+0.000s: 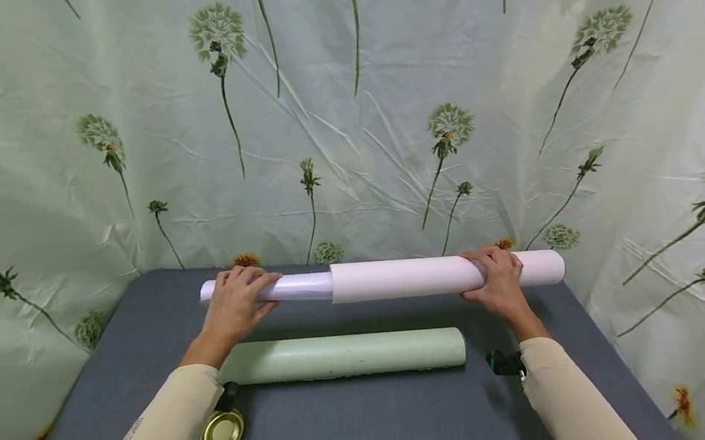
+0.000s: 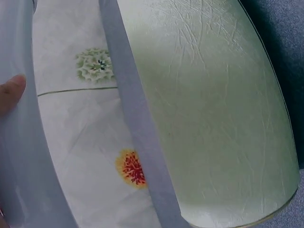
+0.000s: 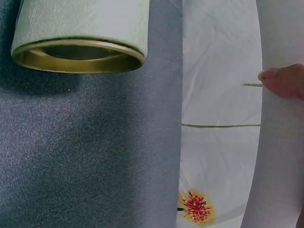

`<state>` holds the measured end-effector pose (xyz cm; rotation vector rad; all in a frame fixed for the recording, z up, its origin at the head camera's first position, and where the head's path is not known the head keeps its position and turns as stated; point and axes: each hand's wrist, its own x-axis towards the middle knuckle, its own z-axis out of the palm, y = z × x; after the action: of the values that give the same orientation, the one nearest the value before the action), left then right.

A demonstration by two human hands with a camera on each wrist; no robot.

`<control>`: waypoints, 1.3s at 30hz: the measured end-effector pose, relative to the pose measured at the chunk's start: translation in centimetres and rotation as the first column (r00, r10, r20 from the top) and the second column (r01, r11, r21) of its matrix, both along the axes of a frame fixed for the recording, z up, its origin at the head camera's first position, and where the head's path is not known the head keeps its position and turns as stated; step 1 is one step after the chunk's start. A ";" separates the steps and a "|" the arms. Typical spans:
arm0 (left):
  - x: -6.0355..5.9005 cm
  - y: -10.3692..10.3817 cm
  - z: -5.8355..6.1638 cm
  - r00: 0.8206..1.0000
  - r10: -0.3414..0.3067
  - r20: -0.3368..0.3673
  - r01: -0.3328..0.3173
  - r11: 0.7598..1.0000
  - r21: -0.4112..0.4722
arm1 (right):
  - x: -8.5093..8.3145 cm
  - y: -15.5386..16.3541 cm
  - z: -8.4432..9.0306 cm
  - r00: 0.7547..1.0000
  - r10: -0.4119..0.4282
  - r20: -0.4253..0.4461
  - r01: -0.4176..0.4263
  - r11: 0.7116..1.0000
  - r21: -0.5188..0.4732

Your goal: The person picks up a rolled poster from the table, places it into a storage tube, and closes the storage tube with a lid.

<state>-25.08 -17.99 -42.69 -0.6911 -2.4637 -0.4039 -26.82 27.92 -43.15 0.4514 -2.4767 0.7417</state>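
Above the table, my left hand (image 1: 238,304) grips a narrow, glossy pale-lavender roll (image 1: 304,287) near its left end. The roll's right part disappears into the left end of a wider, matte pale-pink roll (image 1: 401,278). My right hand (image 1: 498,281) grips that wider roll toward its right end, fingers over the top and thumb below. Both rolls lie level, in one line across the head view. Nearer to me, a pale green tube (image 1: 351,355) lies on its side on the table. Its right end shows an open metal rim (image 3: 80,65) in the right wrist view.
A round gold-coloured metal lid (image 1: 222,433) lies on the grey cloth-covered table (image 1: 369,435), beside my left forearm. Behind the table's far edge hangs a pale curtain (image 1: 341,139) with dandelion prints. A dark band (image 1: 505,362) is on my right wrist.
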 end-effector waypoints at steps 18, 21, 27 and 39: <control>0.0 1.3 0.5 1.000 -0.009 0.000 0.009 1.000 0.010 | 0.5 0.1 0.1 1.000 0.017 0.011 -0.016 1.000 -0.026; -0.1 1.4 0.6 1.000 -0.011 0.002 0.011 1.000 0.009 | 0.5 0.1 0.1 1.000 0.023 0.016 -0.022 1.000 -0.021; -0.2 1.3 0.6 1.000 -0.004 0.023 0.004 1.000 -0.001 | 0.6 0.2 0.2 0.998 0.024 0.058 -0.024 1.000 -0.010; -0.2 1.8 0.6 1.000 -0.023 0.009 0.023 1.000 -0.005 | 0.7 0.0 0.2 0.998 0.025 0.051 -0.026 1.000 0.014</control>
<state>-25.29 -16.22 -42.06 -0.7215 -2.4684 -0.4110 -26.15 27.88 -42.98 0.4761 -2.5293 0.7545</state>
